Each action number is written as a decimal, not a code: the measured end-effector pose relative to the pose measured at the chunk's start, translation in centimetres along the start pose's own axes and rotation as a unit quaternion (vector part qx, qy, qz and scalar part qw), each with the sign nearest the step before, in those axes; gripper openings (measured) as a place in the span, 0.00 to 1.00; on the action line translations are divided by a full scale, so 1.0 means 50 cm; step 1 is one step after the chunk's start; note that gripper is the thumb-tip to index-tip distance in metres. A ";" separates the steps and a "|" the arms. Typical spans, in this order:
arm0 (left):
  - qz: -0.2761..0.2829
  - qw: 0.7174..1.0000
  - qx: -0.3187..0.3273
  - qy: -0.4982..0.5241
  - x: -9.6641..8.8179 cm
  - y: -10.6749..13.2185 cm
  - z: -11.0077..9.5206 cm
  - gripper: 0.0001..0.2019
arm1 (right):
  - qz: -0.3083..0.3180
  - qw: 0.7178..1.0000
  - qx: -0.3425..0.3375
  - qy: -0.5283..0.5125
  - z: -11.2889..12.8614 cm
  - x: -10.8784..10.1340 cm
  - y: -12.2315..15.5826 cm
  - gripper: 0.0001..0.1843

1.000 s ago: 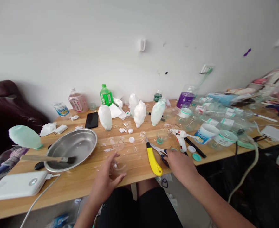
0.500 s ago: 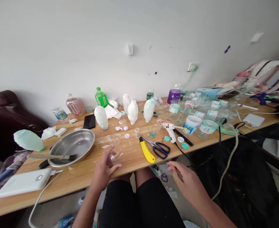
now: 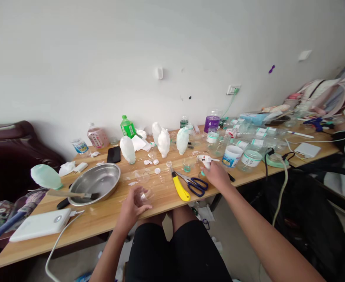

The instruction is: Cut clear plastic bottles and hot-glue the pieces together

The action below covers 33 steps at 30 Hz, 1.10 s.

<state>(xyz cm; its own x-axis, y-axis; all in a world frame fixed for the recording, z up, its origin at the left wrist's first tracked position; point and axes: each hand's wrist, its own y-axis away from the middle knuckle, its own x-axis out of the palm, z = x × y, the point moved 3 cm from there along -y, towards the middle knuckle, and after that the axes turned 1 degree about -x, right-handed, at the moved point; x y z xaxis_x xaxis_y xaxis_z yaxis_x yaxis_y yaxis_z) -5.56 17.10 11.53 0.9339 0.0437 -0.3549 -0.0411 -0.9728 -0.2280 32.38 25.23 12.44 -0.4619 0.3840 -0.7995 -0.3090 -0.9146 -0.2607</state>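
My left hand rests at the table's front edge, fingers curled around a clear plastic bottle piece. Farther right, my right hand has closed over the handle of a white hot glue gun, covering most of it. Between the hands lie a yellow-handled cutter and dark-blue-handled scissors. A clear bottle top with a green rim sits near the glue gun. Behind it stand several balloon-like forms coated in white, such as this one.
A metal bowl with a brush across it and a white power bank are on the left. Cut bottles and a blue-labelled tub crowd the right. A power strip trails cables over the edge.
My right hand has moved from beside the table edge forward onto the glue gun and closed on it. My left hand stays around the clear plastic piece. The view has shifted slightly.
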 end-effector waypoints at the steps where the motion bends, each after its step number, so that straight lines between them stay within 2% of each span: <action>1: 0.007 1.000 -0.006 -0.002 -0.002 0.000 -0.004 0.31 | 0.003 1.000 -0.006 0.001 0.002 0.002 -0.007 0.14; 4: 0.027 1.000 -0.006 -0.009 -0.010 0.000 -0.013 0.31 | -0.006 0.999 -0.034 -0.015 0.001 -0.005 -0.020 0.13; 10: 0.033 0.998 0.021 -0.056 -0.017 -0.004 -0.011 0.29 | -0.077 0.992 -0.054 -0.081 -0.006 -0.066 -0.016 0.22; 13: 0.043 0.998 0.027 -0.049 -0.016 -0.003 -0.012 0.29 | -0.080 0.988 -0.047 -0.120 0.016 -0.092 0.031 0.23; 16: 0.062 0.997 0.022 -0.032 -0.012 0.001 -0.014 0.29 | -0.056 0.983 -0.052 -0.166 0.067 -0.097 0.121 0.23; 19: 0.059 0.996 0.014 -0.061 -0.011 0.004 -0.015 0.26 | 0.091 0.957 -0.079 -0.263 0.134 -0.065 0.226 0.19; 23: 0.027 0.991 0.007 -0.128 -0.026 0.008 -0.020 0.25 | 0.148 0.928 -0.155 -0.306 0.205 -0.016 0.316 0.12; 28: 0.024 0.982 0.064 -0.177 -0.052 0.013 -0.027 0.22 | 0.171 0.921 -0.221 -0.271 0.236 0.035 0.330 0.14; 33: 0.022 0.985 0.048 -0.166 -0.058 0.018 -0.003 0.23 | 0.172 0.932 -0.240 -0.212 0.234 0.062 0.322 0.13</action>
<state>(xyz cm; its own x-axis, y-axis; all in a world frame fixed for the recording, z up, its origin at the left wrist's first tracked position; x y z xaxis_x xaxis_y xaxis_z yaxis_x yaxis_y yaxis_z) -8.27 16.05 12.48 0.7634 0.0902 -0.6396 -0.1268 -0.9500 -0.2854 16.24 13.18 12.08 -0.7834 -0.0198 -0.6212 0.2781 -0.9050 -0.3218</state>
